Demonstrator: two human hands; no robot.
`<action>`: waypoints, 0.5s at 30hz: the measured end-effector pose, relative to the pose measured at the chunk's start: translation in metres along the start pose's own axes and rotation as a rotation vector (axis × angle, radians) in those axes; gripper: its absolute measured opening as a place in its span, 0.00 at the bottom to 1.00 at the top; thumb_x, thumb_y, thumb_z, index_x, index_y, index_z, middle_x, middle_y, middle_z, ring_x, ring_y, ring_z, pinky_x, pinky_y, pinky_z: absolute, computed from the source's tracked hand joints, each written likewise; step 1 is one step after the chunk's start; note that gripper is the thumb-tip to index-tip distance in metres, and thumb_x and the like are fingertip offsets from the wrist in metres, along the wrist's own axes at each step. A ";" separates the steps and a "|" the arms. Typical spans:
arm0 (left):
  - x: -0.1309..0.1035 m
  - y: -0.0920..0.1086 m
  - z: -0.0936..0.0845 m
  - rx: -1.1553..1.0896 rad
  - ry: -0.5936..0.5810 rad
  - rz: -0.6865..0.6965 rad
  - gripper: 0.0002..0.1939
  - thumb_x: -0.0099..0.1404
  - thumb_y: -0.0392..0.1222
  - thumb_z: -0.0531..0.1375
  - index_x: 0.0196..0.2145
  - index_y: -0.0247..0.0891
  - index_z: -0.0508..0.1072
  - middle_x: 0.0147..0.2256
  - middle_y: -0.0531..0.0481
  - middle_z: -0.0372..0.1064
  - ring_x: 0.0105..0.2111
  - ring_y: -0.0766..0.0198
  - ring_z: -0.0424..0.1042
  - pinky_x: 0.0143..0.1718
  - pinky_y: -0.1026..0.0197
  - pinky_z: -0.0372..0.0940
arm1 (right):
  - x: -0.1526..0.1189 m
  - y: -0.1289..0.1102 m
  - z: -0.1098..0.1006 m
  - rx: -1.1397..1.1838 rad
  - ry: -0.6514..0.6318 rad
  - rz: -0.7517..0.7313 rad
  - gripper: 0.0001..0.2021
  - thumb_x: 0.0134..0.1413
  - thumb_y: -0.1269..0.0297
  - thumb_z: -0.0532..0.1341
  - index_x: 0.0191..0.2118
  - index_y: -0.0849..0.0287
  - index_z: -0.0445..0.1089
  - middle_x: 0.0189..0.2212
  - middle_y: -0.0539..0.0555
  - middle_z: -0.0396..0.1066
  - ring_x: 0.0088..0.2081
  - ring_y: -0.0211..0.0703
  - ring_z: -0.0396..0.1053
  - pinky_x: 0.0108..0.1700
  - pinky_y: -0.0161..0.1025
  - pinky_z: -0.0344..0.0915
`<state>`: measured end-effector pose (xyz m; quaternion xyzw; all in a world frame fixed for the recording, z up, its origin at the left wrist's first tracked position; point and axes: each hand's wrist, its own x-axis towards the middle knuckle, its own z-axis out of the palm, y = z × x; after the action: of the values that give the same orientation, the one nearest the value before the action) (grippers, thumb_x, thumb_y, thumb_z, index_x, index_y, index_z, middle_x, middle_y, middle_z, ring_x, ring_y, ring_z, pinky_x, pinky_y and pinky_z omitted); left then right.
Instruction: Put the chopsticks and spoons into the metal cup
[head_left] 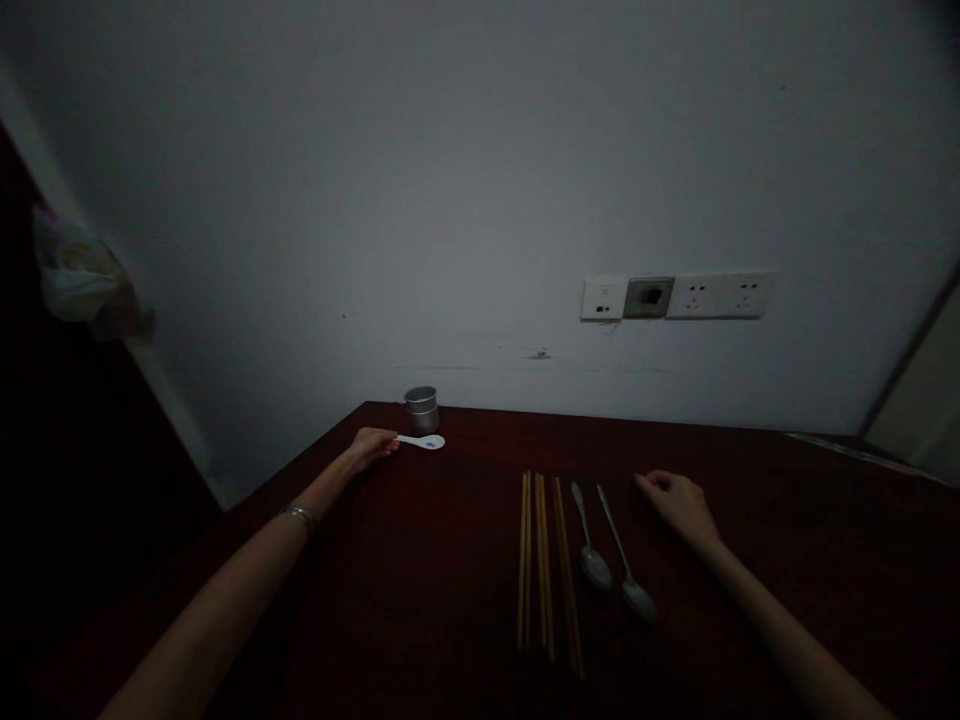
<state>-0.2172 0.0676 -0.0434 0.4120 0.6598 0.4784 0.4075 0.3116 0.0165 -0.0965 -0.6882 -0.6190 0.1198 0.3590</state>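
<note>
My left hand [373,445] grips the handle end of a white soup spoon [429,442] with a small blue mark in its bowl. Just behind the spoon stands a grey metal cup [423,408]. Resting on the table to the right, my right hand [679,503] has its fingers curled, and their tips are partly hidden. Left of it lie two metal spoons, one [595,567] nearer the chopsticks and a second one [637,597], bowls toward me. Beside them several wooden chopsticks [543,570] are laid out in pairs.
A dark red table [450,560] reaches back to a grey wall [465,200]. White sockets [716,296] and a grey wall plate [648,297] sit low on that wall. Plastic bags [82,280] hang at the far left. The room is dim.
</note>
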 end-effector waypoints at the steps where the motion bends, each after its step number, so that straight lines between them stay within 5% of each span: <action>1: -0.002 0.003 0.000 0.000 -0.015 -0.001 0.03 0.50 0.34 0.61 0.23 0.30 0.71 0.21 0.47 0.68 0.20 0.70 0.66 0.19 0.69 0.59 | 0.000 0.000 0.000 0.003 0.002 -0.005 0.20 0.44 0.49 0.51 0.23 0.60 0.72 0.16 0.52 0.67 0.23 0.43 0.66 0.25 0.34 0.56; 8: -0.037 0.047 0.025 0.050 -0.357 0.097 0.05 0.50 0.35 0.62 0.26 0.30 0.74 0.20 0.46 0.67 0.17 0.71 0.63 0.17 0.69 0.56 | 0.003 0.005 0.002 0.085 0.028 0.011 0.18 0.43 0.50 0.53 0.21 0.60 0.71 0.16 0.52 0.67 0.22 0.42 0.66 0.24 0.34 0.56; 15: -0.088 0.101 0.104 0.148 -0.662 0.189 0.04 0.53 0.35 0.60 0.25 0.34 0.74 0.19 0.49 0.65 0.18 0.71 0.60 0.18 0.67 0.55 | 0.006 -0.009 -0.004 0.407 -0.075 0.103 0.18 0.41 0.49 0.55 0.21 0.61 0.67 0.14 0.50 0.64 0.16 0.36 0.60 0.18 0.33 0.56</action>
<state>-0.0763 0.0361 0.0447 0.6325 0.4838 0.3052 0.5222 0.3083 0.0205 -0.0860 -0.6274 -0.5591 0.2860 0.4605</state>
